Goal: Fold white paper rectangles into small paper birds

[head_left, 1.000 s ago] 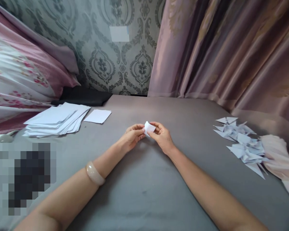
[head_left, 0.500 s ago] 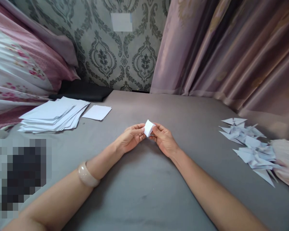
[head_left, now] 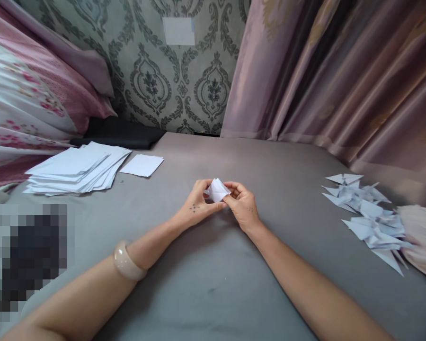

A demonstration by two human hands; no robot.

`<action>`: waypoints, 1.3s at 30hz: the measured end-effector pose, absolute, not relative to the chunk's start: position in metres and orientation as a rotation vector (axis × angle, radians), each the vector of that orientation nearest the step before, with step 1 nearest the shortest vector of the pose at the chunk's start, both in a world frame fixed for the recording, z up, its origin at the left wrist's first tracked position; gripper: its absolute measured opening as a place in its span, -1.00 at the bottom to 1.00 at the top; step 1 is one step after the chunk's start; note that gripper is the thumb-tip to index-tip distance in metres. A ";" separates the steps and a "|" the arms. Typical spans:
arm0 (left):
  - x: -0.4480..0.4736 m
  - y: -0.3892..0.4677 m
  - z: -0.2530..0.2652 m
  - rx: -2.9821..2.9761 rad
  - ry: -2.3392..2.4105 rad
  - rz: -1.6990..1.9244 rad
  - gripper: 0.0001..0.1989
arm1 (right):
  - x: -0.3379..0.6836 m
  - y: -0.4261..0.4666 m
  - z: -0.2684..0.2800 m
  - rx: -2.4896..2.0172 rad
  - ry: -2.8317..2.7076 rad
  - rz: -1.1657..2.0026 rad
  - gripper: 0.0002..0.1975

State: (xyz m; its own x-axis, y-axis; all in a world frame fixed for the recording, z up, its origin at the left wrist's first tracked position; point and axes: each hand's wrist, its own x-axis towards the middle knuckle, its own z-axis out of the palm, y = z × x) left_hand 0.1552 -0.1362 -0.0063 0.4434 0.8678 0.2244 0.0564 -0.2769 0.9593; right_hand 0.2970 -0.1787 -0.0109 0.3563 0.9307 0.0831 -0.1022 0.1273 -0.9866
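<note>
My left hand (head_left: 195,203) and right hand (head_left: 245,207) together pinch a small folded white paper (head_left: 218,191), its peak pointing toward the grey damask wall (head_left: 182,87), long axis unclear, above the grey cloth-covered surface (head_left: 220,284), short of its far edge.

Grey damask wallpaper (head_left: 151,85) stands beside draped mauve curtains (head_left: 326,80), behind a grey cloth-covered surface (head_left: 270,163).

Inscriptions: none that we can read. Marks: small dark dots (head_left: 194,208), which we list on the backs of the left hand (head_left: 199,201) and right hand (head_left: 244,206).
</note>
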 end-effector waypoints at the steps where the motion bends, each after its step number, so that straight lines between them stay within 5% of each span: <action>1: 0.155 -0.137 -0.006 1.695 0.809 1.012 -0.52 | 0.296 -0.179 -0.011 -1.191 -0.931 0.907 -0.69; 16: 0.156 -0.133 0.003 1.067 0.727 1.040 -0.55 | 0.301 -0.179 -0.021 -1.305 -1.015 0.847 -0.54; 22: 0.156 -0.133 0.001 1.072 0.783 1.025 -0.57 | 0.298 -0.184 -0.023 -1.471 -1.366 0.326 -0.50; 27: 0.157 -0.138 0.001 1.285 0.834 1.001 -0.58 | 0.296 -0.190 -0.009 -1.344 -1.555 -0.014 -0.87; 39: 0.151 -0.128 -0.007 0.983 0.828 0.927 -0.65 | 0.324 -0.167 -0.026 -1.522 -1.028 0.537 -0.71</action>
